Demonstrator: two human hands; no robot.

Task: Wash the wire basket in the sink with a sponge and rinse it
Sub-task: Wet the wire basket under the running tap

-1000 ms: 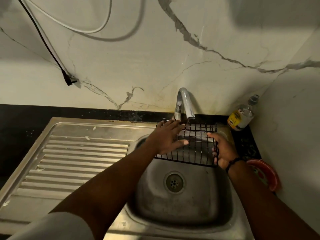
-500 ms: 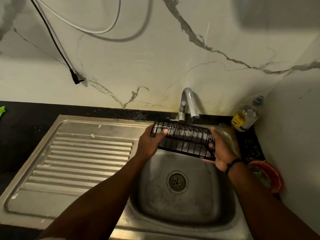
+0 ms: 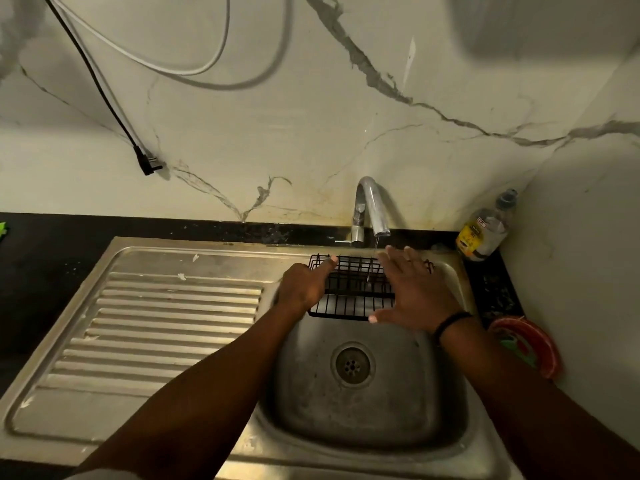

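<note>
A: Left of the sink bowl (image 3: pixel 367 420) lies the ribbed draining board (image 3: pixel 166 327), and up on the wall past it hangs a black plug (image 3: pixel 147 164) on its cable.

B: And at the bowl's left edge?

A: The left hand (image 3: pixel 304 289) grips the left end of the wire basket (image 3: pixel 349 292) — thumb laid along the top wire, the other fingers curled under and hidden.

B: Where is the basket itself?

A: Held over the back of the bowl, under the tap (image 3: pixel 369 209); a thin stream of water falls onto its wires.

B: The other hand?

A: The right hand (image 3: pixel 415 292) lies flat on the basket's right part, fingers straight and spread, grasping nothing. Right of the bowl — a bottle (image 3: pixel 485 230) in the corner and a red dish (image 3: pixel 526 344) nearer.
</note>
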